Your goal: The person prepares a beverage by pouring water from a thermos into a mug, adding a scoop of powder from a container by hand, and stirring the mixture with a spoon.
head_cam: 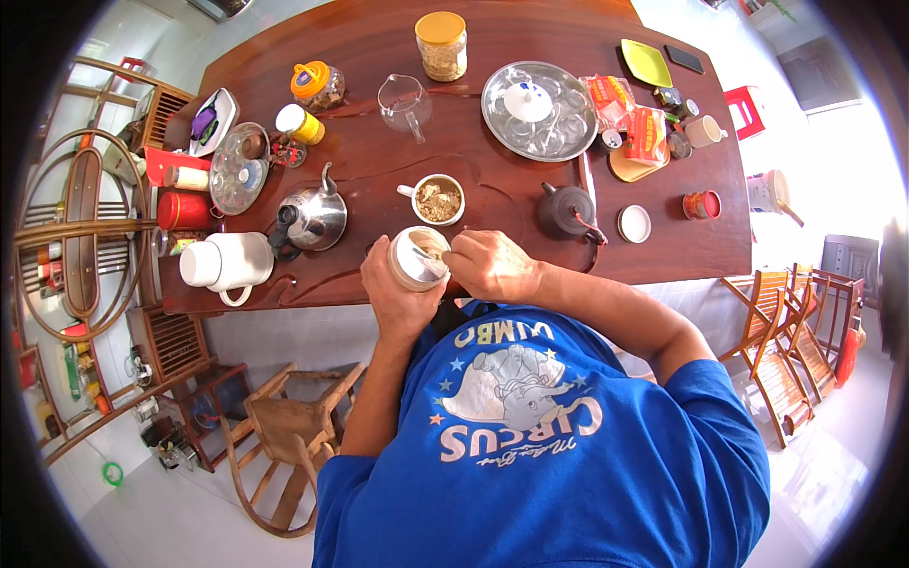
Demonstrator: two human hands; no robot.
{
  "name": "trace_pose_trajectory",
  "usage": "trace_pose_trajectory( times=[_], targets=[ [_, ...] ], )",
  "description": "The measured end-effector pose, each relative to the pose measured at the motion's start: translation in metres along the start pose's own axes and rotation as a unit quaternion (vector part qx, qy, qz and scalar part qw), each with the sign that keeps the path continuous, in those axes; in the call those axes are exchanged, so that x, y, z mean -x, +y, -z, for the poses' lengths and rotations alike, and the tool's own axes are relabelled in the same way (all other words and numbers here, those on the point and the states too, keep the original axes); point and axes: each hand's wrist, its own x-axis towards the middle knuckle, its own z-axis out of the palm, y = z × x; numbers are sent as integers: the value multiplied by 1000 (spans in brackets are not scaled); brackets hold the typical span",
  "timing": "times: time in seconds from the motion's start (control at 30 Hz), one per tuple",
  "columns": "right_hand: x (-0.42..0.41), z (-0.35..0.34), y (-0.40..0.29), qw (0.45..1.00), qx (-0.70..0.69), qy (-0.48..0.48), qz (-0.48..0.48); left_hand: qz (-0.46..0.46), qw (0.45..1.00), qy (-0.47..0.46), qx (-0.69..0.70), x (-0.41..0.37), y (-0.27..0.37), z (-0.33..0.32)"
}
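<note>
My left hand (401, 305) is wrapped around a white jar (410, 278), tilted so its mouth faces up toward me. Inside the mouth are a pale surface and a shiny silvery patch. My right hand (493, 268) is closed at the jar's right rim, its thumb and fingertips pinching a small pale item mostly hidden by the fingers. Just beyond the jar stands a white mug (458, 213) filled with brownish flakes. A round white lid (634, 224) lies farther right on the wooden table (490, 177).
A steel kettle (319, 216) and white thermos jug (241, 263) stand left; a dark teapot (564, 211) sits right. Farther back are a glass pitcher (405, 106), a yellow-lidded flake jar (442, 53) and a steel tray (497, 138) of glass cups. A wooden chair (291, 426) stands behind left.
</note>
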Motion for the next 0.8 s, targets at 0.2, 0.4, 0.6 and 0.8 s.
trace_pose_trajectory(
  times=[0.2, 0.4, 0.6, 0.8],
  targets=[
    [-3, -11, 4, 997, -34, -64, -19, -63, 997, 9, -45, 1, -1, 0],
    [-3, -11, -3, 967, -155, -66, -192, -58, 998, 19, -27, 0, 3, 0],
    [-3, -4, -6, 903, -237, -26, -358, -49, 998, 12, -25, -3, 5, 2],
    [-8, 9, -9, 847, -279, 7, -453, -30, 1000, 6, -1, -3, 6, 4]
  ],
)
